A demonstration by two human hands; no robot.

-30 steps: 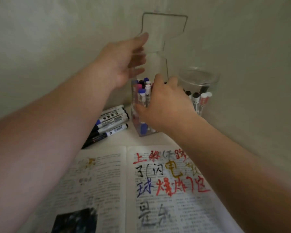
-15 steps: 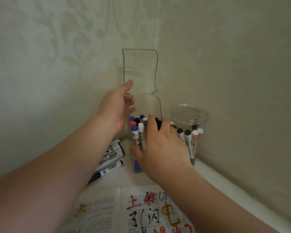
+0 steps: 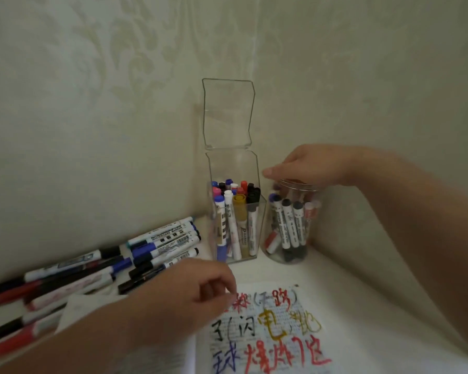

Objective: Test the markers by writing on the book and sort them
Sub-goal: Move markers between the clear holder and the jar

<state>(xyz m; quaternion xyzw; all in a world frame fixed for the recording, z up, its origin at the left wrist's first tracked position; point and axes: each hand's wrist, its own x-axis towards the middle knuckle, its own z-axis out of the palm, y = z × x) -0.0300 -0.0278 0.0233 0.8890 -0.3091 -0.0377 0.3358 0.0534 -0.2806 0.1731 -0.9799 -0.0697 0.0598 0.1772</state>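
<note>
The loose whiteboard markers [image 3: 92, 268] lie in an untidy heap on the left of the white table [image 3: 343, 282], capped, some overlapping. They are round, so a nudge could send them rolling, and the left forearm crosses right over the near end of the heap. A careless sweep there would likely scatter them.

The left hand [image 3: 197, 290] hovers at the top edge of the open book [image 3: 270, 336], fingers loosely curled, and no marker shows in it. It sits just beside the coloured test writing, and if that ink is still wet, a dragged knuckle would smear it.

Behind the book stands the clear square box [image 3: 238, 238], packed with upright markers, its hinged lid [image 3: 229, 114] open against the wall. The box is tall and narrow and looks easy to topple, and the raised lid is something a passing hand could catch.

Just beside it is the round clear jar [image 3: 289, 255] holding a few more markers. The right hand [image 3: 311, 166] lies across the jar's rim, one finger stretched towards the box. I cannot tell whether it grips the rim or merely rests there. A pull from the top could tip the jar and spill its markers, mixing the two sorted groups.
</note>
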